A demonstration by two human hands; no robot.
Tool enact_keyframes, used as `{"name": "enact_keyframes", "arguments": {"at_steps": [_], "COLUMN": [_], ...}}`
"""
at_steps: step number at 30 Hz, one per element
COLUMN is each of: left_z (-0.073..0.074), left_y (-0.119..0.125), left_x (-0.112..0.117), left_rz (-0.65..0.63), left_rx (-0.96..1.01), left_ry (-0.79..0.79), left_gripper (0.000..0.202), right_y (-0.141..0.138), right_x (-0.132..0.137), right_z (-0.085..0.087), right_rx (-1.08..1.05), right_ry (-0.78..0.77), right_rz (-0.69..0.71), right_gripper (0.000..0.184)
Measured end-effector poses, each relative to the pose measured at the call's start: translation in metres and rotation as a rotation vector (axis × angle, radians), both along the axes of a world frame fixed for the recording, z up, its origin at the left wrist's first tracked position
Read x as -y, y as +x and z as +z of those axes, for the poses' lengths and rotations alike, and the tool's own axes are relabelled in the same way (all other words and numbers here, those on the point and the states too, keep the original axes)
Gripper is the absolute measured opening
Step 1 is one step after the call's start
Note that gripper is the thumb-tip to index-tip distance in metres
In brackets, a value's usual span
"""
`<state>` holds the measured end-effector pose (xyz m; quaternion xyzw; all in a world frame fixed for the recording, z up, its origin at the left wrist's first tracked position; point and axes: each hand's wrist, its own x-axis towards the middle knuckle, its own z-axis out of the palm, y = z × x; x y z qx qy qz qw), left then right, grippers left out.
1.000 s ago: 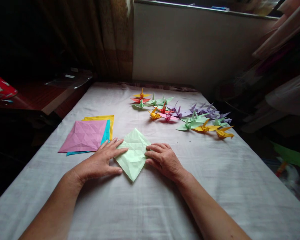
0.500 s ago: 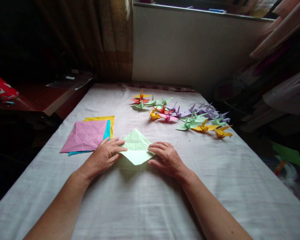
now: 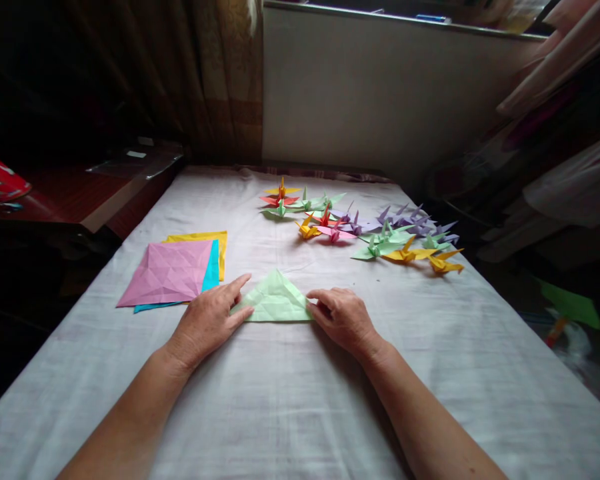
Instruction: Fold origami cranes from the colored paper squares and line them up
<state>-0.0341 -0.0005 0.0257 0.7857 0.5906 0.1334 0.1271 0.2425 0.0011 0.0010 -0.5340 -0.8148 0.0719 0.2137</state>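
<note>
White cloth (image 3: 290, 413) biggest, fills the lower and middle frame. Wall (image 3: 380, 93) upper centre to upper right, curtain (image 3: 235, 100) upper left, clothes (image 3: 580, 193) right edge, dark desk (image 3: 105, 213) on the left. Two bare forearms come in from the bottom edge.

Left hand (image 3: 205, 320), left of centre: thumb on the paper's left corner, index lifted away, fingers apart. Right hand (image 3: 345, 317), right of centre: fingers bent, thumb and index close together at the right corner; can't tell if they pinch it.

Pink sheet (image 3: 170, 270) left of the left hand, lying over a blue sheet (image 3: 211, 270) and a yellow sheet (image 3: 223, 250).

Paper (image 3: 275, 303): pale green, frame centre, between the hands, folded to a triangle, tip pointing up-frame, straight edge lower. Creases show. Should be very light, thin, crisp enough to hold a crease, easy to slide, easy to tear if tugged. Best hold: the two side corners, light fingertips, pressing along the straight edge.

Cranes (image 3: 387, 237), smaller, upper centre to right: yellow, red, green, pink, purple.

White labels (image 3: 136, 155) on the desk, upper left: too small to read. No brand or writing legible.
</note>
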Motion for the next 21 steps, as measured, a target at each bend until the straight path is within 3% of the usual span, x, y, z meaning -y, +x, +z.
{"name": "enact_keyframes", "arguments": {"at_steps": [4,8,13,21], "left_z": [-0.007,-0.013,-0.022,-0.022], "left_y": [0.015,0.036,0.045,0.041], "left_x": [0.006,0.017,0.022,0.022], "left_rz": [-0.16,-0.421,-0.444,-0.437], "left_rx": [-0.054,-0.111,-0.197,-0.162], "left_ry": [0.267,0.223,0.063,-0.003], "left_gripper": [0.038,0.038,0.057,0.059], "right_y": [-0.003,-0.004,-0.004,-0.001], "right_x": [0.001,0.001,0.001,0.0], "right_z": [0.003,0.004,0.003,0.002], "right_rx": [0.023,0.045,0.043,0.064], "right_ry": [-0.027,-0.04,-0.023,0.016], "right_rz": [-0.013,-0.01,0.002,0.014], "right_gripper": [0.013,0.011,0.01,0.012]}}
